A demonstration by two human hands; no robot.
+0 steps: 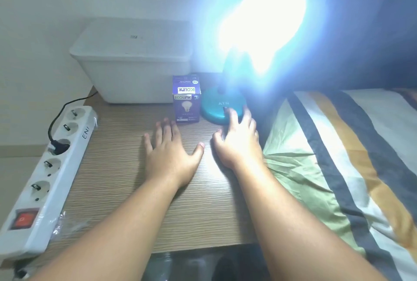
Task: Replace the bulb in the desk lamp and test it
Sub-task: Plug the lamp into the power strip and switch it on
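The teal desk lamp stands at the back right of the wooden table, its round base marked ATN. Its bulb is lit, and the glare hides the lamp head and most of the neck. My right hand reaches onto the front of the base, fingertips on the switch area, holding nothing. My left hand lies flat on the table with fingers spread, just in front of a purple Ecolink bulb box that stands upright left of the base.
A white power strip with a red switch lies along the table's left edge, one black plug in it. A white lidded plastic bin sits at the back. A striped bed cover borders the table on the right.
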